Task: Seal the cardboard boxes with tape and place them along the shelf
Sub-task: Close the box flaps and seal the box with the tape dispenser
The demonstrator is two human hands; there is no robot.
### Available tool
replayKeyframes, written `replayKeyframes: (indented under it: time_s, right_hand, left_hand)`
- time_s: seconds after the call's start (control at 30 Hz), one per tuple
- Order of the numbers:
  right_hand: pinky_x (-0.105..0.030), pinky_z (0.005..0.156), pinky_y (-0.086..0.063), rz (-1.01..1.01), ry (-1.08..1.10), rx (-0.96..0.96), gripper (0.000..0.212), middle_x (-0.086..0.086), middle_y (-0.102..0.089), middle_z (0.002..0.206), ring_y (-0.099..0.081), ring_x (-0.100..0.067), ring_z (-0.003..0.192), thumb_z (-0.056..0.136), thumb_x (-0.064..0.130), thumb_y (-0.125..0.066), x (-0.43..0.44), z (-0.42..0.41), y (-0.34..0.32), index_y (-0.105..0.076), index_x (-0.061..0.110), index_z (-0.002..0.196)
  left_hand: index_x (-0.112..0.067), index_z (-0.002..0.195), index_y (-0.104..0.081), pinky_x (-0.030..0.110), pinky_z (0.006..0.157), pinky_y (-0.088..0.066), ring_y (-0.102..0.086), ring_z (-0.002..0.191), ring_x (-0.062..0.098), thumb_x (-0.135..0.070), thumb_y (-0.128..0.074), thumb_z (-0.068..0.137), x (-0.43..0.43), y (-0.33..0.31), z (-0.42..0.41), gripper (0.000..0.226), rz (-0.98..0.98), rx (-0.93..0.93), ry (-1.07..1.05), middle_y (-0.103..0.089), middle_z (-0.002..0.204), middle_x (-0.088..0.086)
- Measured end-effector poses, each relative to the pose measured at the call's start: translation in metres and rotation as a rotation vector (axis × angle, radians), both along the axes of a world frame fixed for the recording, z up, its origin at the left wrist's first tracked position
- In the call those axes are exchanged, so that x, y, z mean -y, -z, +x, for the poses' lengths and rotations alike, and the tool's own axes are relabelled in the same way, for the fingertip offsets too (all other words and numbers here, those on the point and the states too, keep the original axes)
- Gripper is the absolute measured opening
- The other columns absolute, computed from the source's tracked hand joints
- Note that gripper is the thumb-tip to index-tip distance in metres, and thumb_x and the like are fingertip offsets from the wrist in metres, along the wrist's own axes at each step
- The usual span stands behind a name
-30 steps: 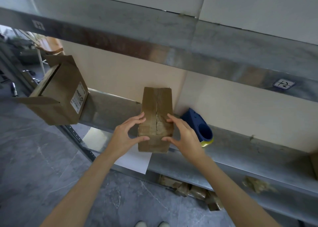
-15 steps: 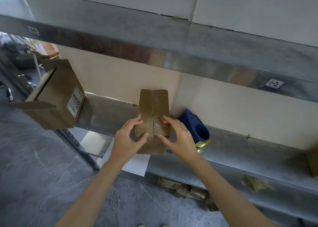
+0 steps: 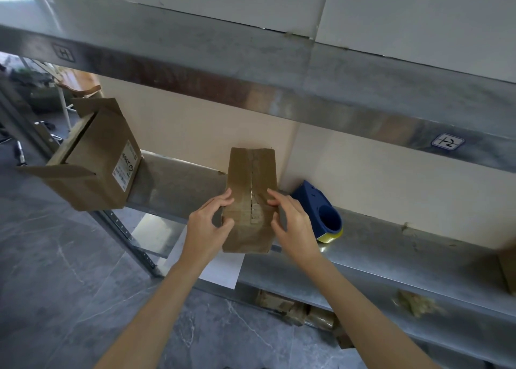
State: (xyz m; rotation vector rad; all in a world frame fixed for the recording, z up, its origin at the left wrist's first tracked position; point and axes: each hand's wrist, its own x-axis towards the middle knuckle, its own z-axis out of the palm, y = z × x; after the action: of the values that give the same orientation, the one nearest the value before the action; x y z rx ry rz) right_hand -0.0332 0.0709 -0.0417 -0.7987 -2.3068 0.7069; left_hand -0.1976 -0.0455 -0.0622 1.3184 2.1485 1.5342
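My thumbs had slid in closer to the crack since a second before, and my left hand (image 3: 208, 226) and right hand (image 3: 291, 226) squeezed the small box (image 3: 250, 201) in the middle of the frame, pressing its flaps flat for taping.

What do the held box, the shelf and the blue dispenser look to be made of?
Held box: brown cardboard, matte, creased, glossy tape along its seam. Shelf: likely galvanized steel, dull grey with mottled reflections. Blue dispenser: apparently moulded plastic, smooth, uniform colour.
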Motion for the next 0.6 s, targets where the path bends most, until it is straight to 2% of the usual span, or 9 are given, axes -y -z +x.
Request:
replayKeyframes:
  time_s: [0.13,0.33,0.43,0.5,0.6]
  right_hand:
    - [-0.007,0.098,-0.035,-0.016,-0.023,0.003,0.050,0.002,-0.063,0.116,-0.054,-0.007,0.113,0.091,-0.005,-0.057,-0.003,0.004,0.002,-0.054,0.014,0.137]
    - [-0.003,0.098,-0.031,-0.107,-0.069,0.006,0.051,0.006,-0.061,0.121,-0.050,-0.001,0.117,0.093,0.002,-0.058,-0.007,0.008,-0.001,-0.050,0.020,0.140]
    - [-0.011,0.105,-0.033,-0.187,-0.172,0.071,0.059,0.011,-0.056,0.131,-0.045,0.002,0.126,0.090,0.001,-0.056,-0.014,0.018,-0.004,-0.046,0.027,0.142]
    - [-0.017,0.108,-0.035,-0.148,-0.199,0.119,0.064,0.010,-0.055,0.133,-0.044,0.000,0.127,0.086,-0.005,-0.055,-0.018,0.021,-0.005,-0.046,0.026,0.141]
    - [-0.024,0.108,-0.040,-0.051,-0.181,0.080,0.057,0.007,-0.058,0.129,-0.049,-0.004,0.124,0.088,-0.008,-0.054,-0.018,0.017,-0.005,-0.051,0.019,0.138]
  left_hand:
    - [-0.010,0.115,-0.069,0.015,0.105,-0.042,-0.057,0.122,0.003,0.010,-0.059,0.085,0.001,-0.001,0.001,0.038,-0.006,0.009,0.004,-0.062,0.133,-0.007]
    - [-0.010,0.119,-0.068,0.035,0.109,-0.045,-0.055,0.124,0.004,0.013,-0.057,0.087,0.003,-0.002,-0.002,0.041,-0.005,0.073,0.040,-0.061,0.134,-0.003]
    - [-0.012,0.122,-0.066,0.038,0.109,-0.045,-0.054,0.128,0.008,0.014,-0.058,0.086,0.006,-0.002,-0.009,0.046,-0.026,0.129,0.104,-0.060,0.136,-0.004]
    - [-0.015,0.122,-0.066,0.036,0.109,-0.045,-0.054,0.128,0.006,0.014,-0.060,0.085,0.006,-0.003,-0.011,0.047,-0.039,0.117,0.120,-0.060,0.135,-0.005]
    - [-0.017,0.119,-0.069,0.028,0.108,-0.044,-0.054,0.124,-0.002,0.012,-0.063,0.083,0.006,-0.005,-0.012,0.047,-0.032,0.100,0.105,-0.062,0.132,-0.009]
